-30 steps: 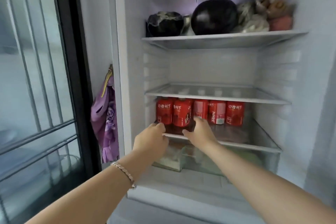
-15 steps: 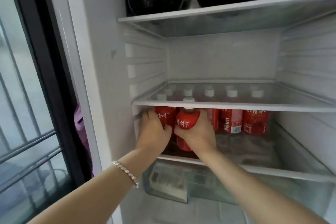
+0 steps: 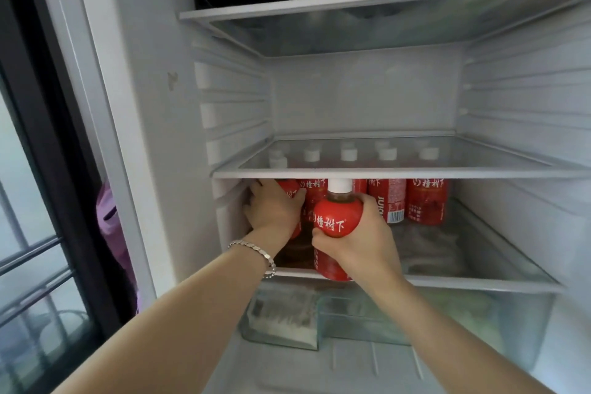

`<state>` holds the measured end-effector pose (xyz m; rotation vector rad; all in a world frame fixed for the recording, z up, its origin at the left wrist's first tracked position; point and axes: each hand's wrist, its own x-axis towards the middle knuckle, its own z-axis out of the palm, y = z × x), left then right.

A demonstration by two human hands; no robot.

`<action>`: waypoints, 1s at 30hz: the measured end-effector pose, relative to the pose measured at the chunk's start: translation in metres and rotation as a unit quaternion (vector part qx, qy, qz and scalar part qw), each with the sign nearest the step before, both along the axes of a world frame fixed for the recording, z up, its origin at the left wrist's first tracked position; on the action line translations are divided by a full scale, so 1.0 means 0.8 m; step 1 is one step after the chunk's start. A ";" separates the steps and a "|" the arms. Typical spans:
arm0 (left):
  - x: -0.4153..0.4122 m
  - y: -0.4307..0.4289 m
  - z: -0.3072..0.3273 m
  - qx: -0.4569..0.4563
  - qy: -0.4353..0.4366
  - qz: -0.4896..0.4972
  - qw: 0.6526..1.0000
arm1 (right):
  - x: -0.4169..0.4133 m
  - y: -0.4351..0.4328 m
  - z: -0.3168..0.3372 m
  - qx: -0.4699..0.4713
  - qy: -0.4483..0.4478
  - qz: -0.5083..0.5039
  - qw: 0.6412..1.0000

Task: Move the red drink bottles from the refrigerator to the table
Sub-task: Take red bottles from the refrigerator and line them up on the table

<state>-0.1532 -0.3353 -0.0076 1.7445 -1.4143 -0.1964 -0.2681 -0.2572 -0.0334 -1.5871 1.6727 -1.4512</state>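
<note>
red drink bottles (image 3: 415,201) stood on the lower shelf (image 3: 479,283) of the refrigerator (image 3: 367,99). the right hand (image 3: 367,246) gripped the front bottle (image 3: 335,217) by its shoulder at the shelf's edge, likely to clear the shelf above (image 3: 447,173). the left hand (image 3: 275,211) curled round the leftmost bottle (image 3: 289,189), probably to carry two together.

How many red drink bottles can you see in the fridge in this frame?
6, all on the lower shelf: front bottle in the right hand; far-left bottle in the left hand; four more in the row behind. Others may be hidden.
</note>
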 end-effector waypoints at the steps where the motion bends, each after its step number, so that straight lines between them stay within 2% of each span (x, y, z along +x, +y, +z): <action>1: 0.001 0.001 -0.001 -0.007 0.022 -0.014 1.000 | -0.001 0.000 0.000 0.000 0.002 0.002 1.000; 10: 0.025 0.067 -0.008 -0.059 0.072 -0.168 0.981 | -0.004 0.000 -0.002 -0.010 0.018 -0.011 1.000; 15: 0.031 0.087 0.013 -0.055 0.084 -0.174 0.980 | -0.003 -0.002 -0.001 -0.012 0.021 -0.009 1.000; 19: 0.030 0.089 0.025 -0.070 0.014 -0.123 0.990 | -0.002 -0.001 -0.002 -0.019 0.011 -0.002 1.000; 22: 0.035 0.098 0.032 -0.048 -0.032 -0.137 0.989 | -0.003 0.002 -0.008 -0.034 -0.015 0.000 0.999; 25: 0.040 0.115 0.035 -0.066 -0.064 -0.137 0.986 | -0.007 0.012 -0.014 -0.054 -0.036 -0.014 0.998; 30: 0.044 0.144 0.040 -0.108 -0.209 -0.154 0.960 | -0.014 0.041 -0.026 -0.102 -0.024 -0.022 0.994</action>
